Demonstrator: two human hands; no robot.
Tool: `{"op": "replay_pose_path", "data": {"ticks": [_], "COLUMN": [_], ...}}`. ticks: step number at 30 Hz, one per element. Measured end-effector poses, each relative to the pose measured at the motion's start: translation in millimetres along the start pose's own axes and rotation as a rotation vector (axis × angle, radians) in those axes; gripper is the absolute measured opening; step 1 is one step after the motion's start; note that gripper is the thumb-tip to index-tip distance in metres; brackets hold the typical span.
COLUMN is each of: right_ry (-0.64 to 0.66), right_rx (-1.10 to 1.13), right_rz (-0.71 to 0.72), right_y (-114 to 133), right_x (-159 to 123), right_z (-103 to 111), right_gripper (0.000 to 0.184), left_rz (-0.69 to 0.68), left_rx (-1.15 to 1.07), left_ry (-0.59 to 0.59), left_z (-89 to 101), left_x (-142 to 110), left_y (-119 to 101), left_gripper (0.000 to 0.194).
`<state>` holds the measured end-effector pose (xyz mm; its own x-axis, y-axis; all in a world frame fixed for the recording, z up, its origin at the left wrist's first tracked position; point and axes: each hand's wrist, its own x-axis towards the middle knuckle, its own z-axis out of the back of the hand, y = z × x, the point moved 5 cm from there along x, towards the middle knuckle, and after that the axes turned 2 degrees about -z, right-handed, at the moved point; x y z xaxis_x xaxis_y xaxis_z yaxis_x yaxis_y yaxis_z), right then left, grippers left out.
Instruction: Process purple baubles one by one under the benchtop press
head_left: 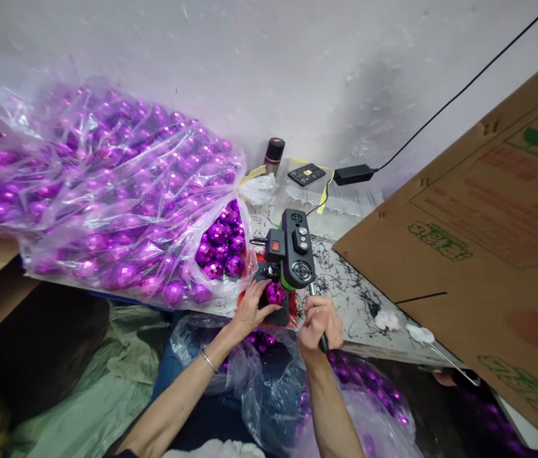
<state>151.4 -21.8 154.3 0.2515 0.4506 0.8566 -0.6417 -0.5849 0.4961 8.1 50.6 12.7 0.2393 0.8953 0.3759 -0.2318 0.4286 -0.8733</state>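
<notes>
A shiny purple faceted ball (276, 293) sits under the head of a black and green bench machine (297, 248). My left hand (253, 308) has its thumb and fingers closed around the ball's near and left sides. On the machine's right, my right hand (322, 323) is wrapped round the black grip of its metal lever (312, 289). The machine stands on a dark base plate (278, 316) with red material around it. Just left of it, more purple balls (221, 245) show through the mouth of a large clear plastic bag (130, 191).
A large cardboard box (479, 242) leans in from the right. Behind the machine are a dark bottle (274, 152), a black patterned card (306, 173) and a power adapter (354, 174) with a cable. Black shreds litter the white table (345, 318). Bagged purple balls (368, 388) hang below its edge.
</notes>
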Motion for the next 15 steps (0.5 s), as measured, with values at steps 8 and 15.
{"op": "replay_pose_path", "data": {"ticks": [8, 15], "right_ry": [-0.012, 0.003], "right_rx": [0.071, 0.039], "right_rz": [-0.087, -0.094], "right_y": [23.4, 19.1], "right_x": [31.4, 17.2], "right_z": [-0.4, -0.1], "right_gripper": [0.046, 0.046], "left_rz": [-0.168, 0.392], "left_rx": [0.077, 0.588], "left_ry": [0.132, 0.626], "left_z": [20.3, 4.0], "left_x": [-112.0, -143.0], "left_y": [3.3, 33.0], "left_gripper": [0.084, 0.090]}}
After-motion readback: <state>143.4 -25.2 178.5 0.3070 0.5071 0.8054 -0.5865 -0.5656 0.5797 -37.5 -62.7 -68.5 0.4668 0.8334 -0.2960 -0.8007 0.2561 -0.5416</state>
